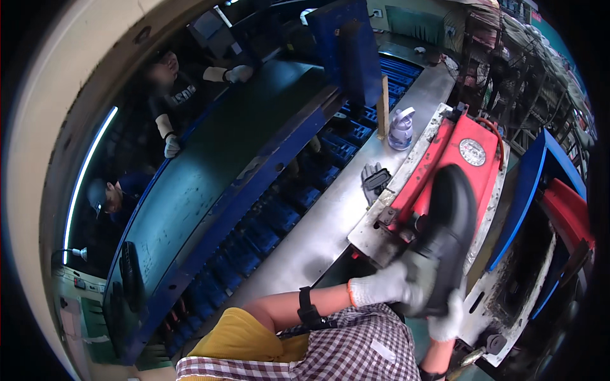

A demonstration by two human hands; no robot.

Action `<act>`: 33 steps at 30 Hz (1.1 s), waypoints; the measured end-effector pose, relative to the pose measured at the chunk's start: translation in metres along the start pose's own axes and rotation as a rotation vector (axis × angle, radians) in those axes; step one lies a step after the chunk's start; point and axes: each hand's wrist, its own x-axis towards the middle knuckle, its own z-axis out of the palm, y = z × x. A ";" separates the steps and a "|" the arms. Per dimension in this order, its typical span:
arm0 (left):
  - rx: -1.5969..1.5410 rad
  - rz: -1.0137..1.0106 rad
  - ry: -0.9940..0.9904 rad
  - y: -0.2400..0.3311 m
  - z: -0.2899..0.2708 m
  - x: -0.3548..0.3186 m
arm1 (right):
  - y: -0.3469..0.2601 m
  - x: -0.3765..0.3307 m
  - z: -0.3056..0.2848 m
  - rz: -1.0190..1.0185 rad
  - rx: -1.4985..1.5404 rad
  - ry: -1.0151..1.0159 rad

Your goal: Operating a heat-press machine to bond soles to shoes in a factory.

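Observation:
A black shoe [452,213] with a smooth rounded toe is held up in front of me, its toe pointing away. My left hand [397,282], in a white knit glove with an orange cuff edge, grips the shoe from its left side and is a little blurred. Around the near end of the shoe closes my right hand [448,320], also gloved in white. The shoe partly covers a red machine [438,168] with a round white label. Some fingers of both hands are hidden behind the shoe.
A green conveyor belt [210,165] with a blue frame runs at the left, carrying black shoes [131,273]. Two people stand beyond it. On the metal ledge [298,244] are a pale bottle [401,130] and a dark glove [375,182]. A blue-and-red machine [540,197] stands right.

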 end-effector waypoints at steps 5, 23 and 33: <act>-0.577 0.046 0.585 -0.014 -0.088 -0.094 | 0.043 0.048 0.102 0.116 -0.728 -0.421; 0.167 -0.158 1.437 -0.096 -0.480 -0.177 | 0.109 0.045 0.018 -0.360 -1.860 0.196; 0.838 -0.402 1.482 -0.148 -0.400 -0.193 | 0.101 0.134 0.241 -0.725 -1.071 -0.880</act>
